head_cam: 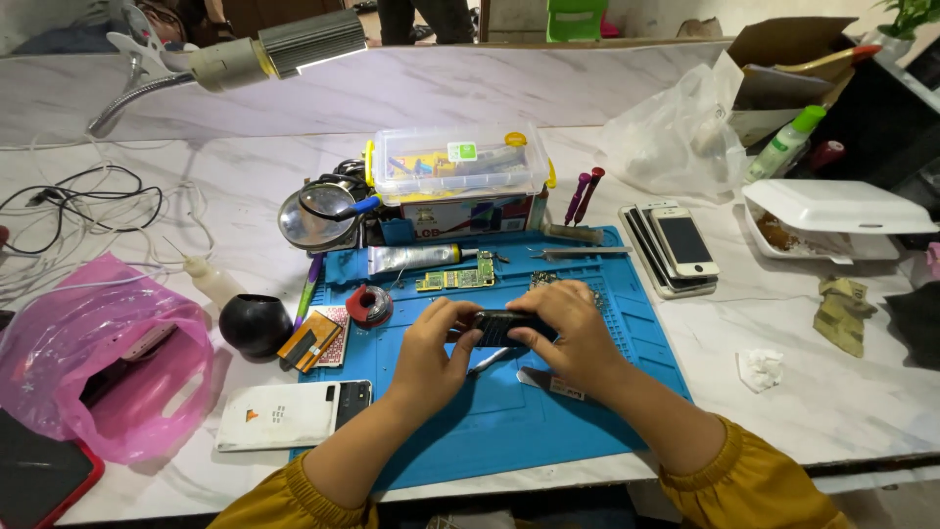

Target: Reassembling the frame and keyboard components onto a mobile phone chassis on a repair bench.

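On the left of the surface point(147, 127) lies a pink bag point(93, 367). Above the blue mat point(509, 421), the left hand point(436, 343) and right hand point(573, 333) both close around a small dark phone point(504, 323). A green circuit board point(455, 279) lies loose behind, so disassembly looks underway. Stacked phones point(676, 245) sit to the right.

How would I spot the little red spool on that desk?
Find the blue work mat on the white table. At its left edge, just left of the person's left hand, lies the red spool. It is the only round red thing there, beside the striped cards.
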